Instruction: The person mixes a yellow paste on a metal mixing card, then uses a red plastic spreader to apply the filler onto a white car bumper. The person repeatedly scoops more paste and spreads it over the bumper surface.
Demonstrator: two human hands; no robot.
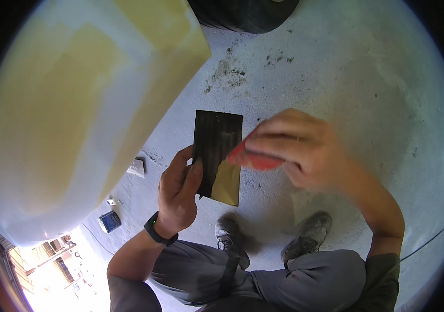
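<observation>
My left hand grips a black rectangular board by its left edge, thumb on its face. A patch of yellowish paste covers the board's lower right corner. My right hand holds a red flat spreader and presses its edge against the board's right side, just above the paste. The right hand is slightly blurred. A black wristband sits on my left wrist.
A large pale yellow and white curved panel fills the left. On the grey concrete floor lie a small blue can and a small grey block. A dark tyre is at the top. My shoes stand below.
</observation>
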